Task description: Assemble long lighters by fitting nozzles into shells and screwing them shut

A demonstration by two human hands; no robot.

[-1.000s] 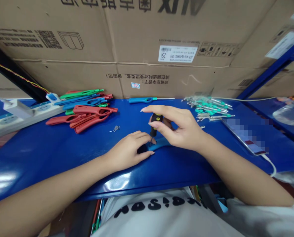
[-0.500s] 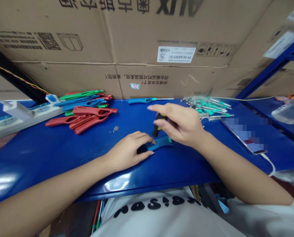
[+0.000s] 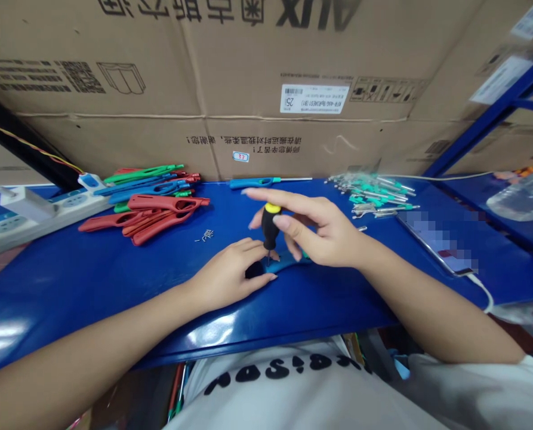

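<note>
My left hand [image 3: 230,272] pinches the end of a blue lighter casing [image 3: 286,261] between thumb and fingers, holding it flat against the table. A bit of green shows at the casing's far right end; my fingers hide its left end. In my right hand [image 3: 326,230] is a black screwdriver [image 3: 270,231] with a yellow band near its top. It stands nearly upright, its tip down at the casing beside my left fingertips. Whether the tip sits in a screw cannot be made out. Several small screws [image 3: 208,235] lie loose behind my left hand.
Red casings [image 3: 168,215] are heaped with blue and green ones at the left, near a white power strip [image 3: 76,202]. A blue lighter with a metal rod [image 3: 255,183] lies at the back. Right are metal-and-green rods [image 3: 380,194] and a phone [image 3: 436,242]. A cardboard box [image 3: 248,131] stands behind.
The screwdriver has gone from tilted to nearly upright, and its yellow band now shows. My right hand has shifted slightly left with its fingers repositioned around the handle. My left hand stays on the casing.
</note>
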